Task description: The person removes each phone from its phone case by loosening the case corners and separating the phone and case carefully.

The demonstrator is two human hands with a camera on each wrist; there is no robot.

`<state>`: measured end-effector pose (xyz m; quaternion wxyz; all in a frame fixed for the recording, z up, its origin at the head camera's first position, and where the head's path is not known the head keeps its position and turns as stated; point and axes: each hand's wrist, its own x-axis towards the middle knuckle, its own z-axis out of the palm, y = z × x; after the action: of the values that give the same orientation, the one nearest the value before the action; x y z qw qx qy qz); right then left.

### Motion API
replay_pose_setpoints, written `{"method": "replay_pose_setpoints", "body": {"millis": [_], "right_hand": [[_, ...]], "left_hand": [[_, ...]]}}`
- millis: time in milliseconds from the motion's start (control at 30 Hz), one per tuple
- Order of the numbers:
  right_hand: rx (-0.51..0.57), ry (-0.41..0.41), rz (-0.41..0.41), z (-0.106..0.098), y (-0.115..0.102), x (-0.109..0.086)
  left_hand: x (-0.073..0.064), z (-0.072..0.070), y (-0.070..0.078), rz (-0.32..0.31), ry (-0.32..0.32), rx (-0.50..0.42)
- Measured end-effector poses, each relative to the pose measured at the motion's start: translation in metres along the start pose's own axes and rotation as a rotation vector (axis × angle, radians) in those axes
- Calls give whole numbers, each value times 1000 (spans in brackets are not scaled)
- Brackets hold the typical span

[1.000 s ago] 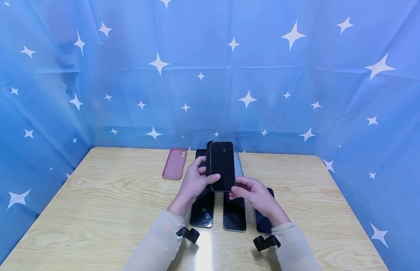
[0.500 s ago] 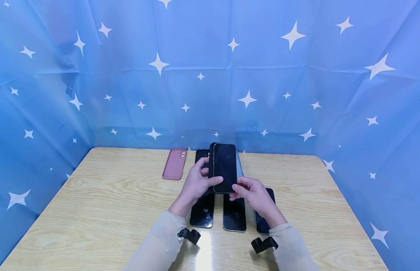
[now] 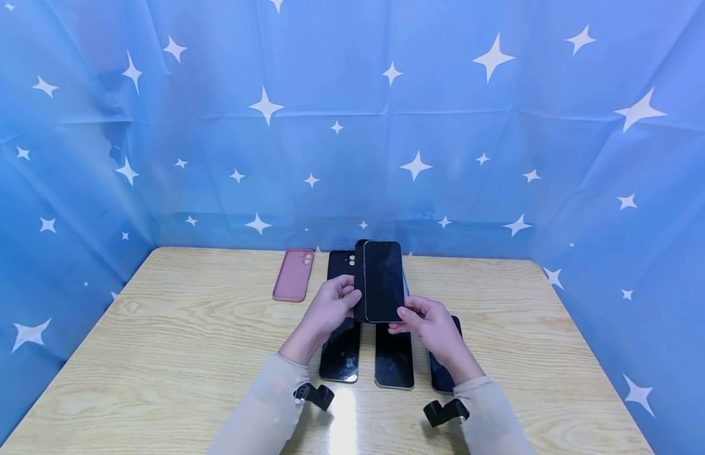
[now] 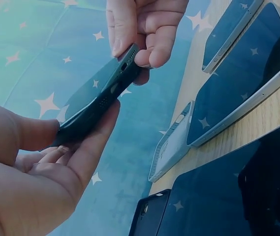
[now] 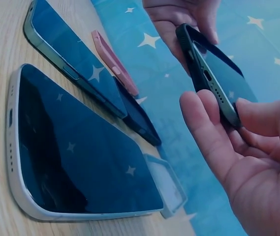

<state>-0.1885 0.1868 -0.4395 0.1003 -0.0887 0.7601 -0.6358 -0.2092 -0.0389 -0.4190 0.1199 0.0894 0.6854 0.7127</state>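
Observation:
Above the table my two hands hold a dark-screened phone [image 3: 386,281] and a black phone case [image 3: 360,278]. The left hand [image 3: 328,308] pinches the case at its left edge, thumb on top and fingers beneath. At the lower right corner, the right hand [image 3: 430,325] pinches the phone between thumb and fingers. In the right wrist view, the wall of the black case [image 5: 194,69] stands away from the phone's edge [image 5: 216,88] on the left-hand side. Phone and case still overlap, the phone lying offset to the right. The case's underside is hidden in the head view.
Three phones lie screen up: a left one [image 3: 341,357], a middle one [image 3: 394,363] and a right one [image 3: 441,374], partly under the right arm. Behind them are a pink case [image 3: 293,276], another black case [image 3: 341,262] and a light blue case [image 4: 173,145].
Phone and case have shifted slightly right. The left thumb has slid off the screen to the case's edge. A wider strip of case shows left of the phone.

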Motion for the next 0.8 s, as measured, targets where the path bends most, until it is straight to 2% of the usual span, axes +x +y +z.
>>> {"method": "replay_pose_setpoints", "body": {"millis": [267,533,800], "right_hand": [[23,46,31,2,0,-1],[56,90,48,-2,-1,-4],[32,140,62,-8,-1,-7]], "left_hand": [[1,1,-1,-9,8,-16],[0,-1,-4,-34,54,48],[0,-2,-4,-33,55,60]]}}
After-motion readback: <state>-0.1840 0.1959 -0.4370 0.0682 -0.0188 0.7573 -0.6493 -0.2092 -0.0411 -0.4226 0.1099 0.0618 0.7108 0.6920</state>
